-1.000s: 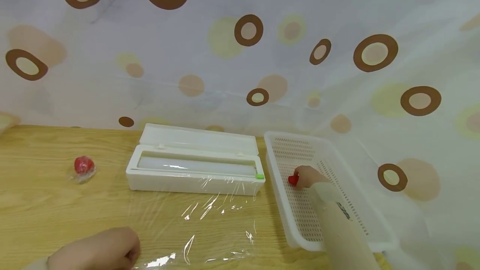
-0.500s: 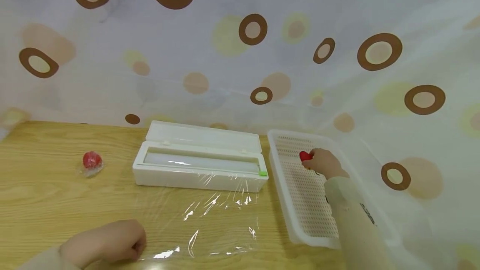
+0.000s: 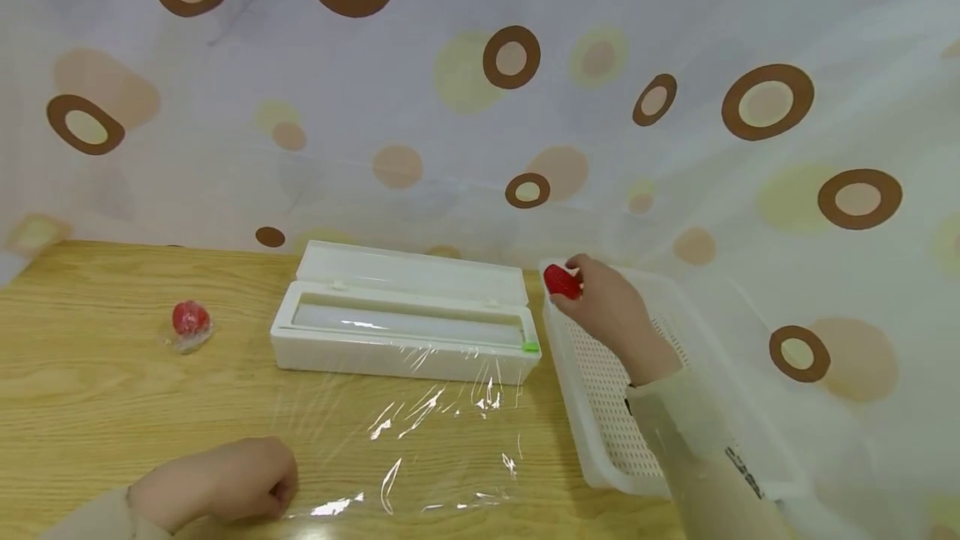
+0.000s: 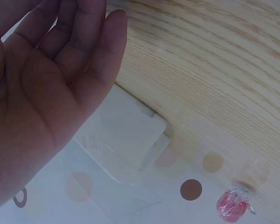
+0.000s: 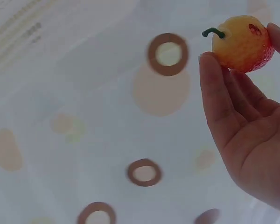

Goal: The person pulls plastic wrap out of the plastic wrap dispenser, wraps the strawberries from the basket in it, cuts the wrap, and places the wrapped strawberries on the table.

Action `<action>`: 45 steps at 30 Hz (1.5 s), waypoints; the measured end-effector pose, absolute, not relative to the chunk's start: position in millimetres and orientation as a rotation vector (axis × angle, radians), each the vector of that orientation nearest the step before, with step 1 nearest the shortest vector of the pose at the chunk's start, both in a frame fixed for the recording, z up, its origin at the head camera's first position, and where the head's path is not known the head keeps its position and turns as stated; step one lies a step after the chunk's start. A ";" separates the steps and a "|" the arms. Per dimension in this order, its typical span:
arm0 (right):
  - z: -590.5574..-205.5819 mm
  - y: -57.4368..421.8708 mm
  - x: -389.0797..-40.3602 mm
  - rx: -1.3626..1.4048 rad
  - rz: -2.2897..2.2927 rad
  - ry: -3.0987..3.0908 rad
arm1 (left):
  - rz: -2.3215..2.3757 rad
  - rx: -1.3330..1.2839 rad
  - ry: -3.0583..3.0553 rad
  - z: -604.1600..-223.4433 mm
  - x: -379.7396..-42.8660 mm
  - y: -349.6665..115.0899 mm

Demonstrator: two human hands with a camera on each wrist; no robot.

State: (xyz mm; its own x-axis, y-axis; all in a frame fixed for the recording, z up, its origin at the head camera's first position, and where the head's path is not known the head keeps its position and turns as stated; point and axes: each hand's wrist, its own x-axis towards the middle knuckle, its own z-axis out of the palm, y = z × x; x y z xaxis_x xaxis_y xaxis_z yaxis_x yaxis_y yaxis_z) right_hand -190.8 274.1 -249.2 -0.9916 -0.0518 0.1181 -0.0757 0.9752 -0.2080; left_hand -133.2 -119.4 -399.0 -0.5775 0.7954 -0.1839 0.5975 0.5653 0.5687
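My right hand (image 3: 611, 307) pinches a small toy fruit (image 3: 561, 282) between thumb and fingertips, over the far left rim of the white basket (image 3: 573, 423). In the right wrist view the toy fruit (image 5: 242, 43) is yellow-orange above, bumpy red below, with a green stem. Clear cling film (image 3: 420, 432) spreads from an open white dispenser box (image 3: 405, 361) toward the front. At the film's near left corner is my left hand (image 3: 232, 482). Its fingers (image 4: 79, 42) look loosely curled in the left wrist view; the thumb tip is hidden, so whether it pinches the film is unclear.
A film-wrapped red fruit (image 3: 191, 322) lies on the wooden table (image 3: 112, 373) at the left. The box's lid (image 3: 412, 269) stands raised behind the roll. A patterned curtain (image 3: 337, 107) hangs along the back and right side. A green cutter slide (image 3: 531, 347) sits at the box's right end.
My right hand has lifted the toy fruit from inside the basket, moving it back and leftward to above the rim. The left hand stays at the film's corner. The view has shifted slightly.
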 end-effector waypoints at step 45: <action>-402.0 139.7 -133.4 1.030 -0.040 -2.862 | 0.703 1.133 2.361 -388.4 -139.5 -127.6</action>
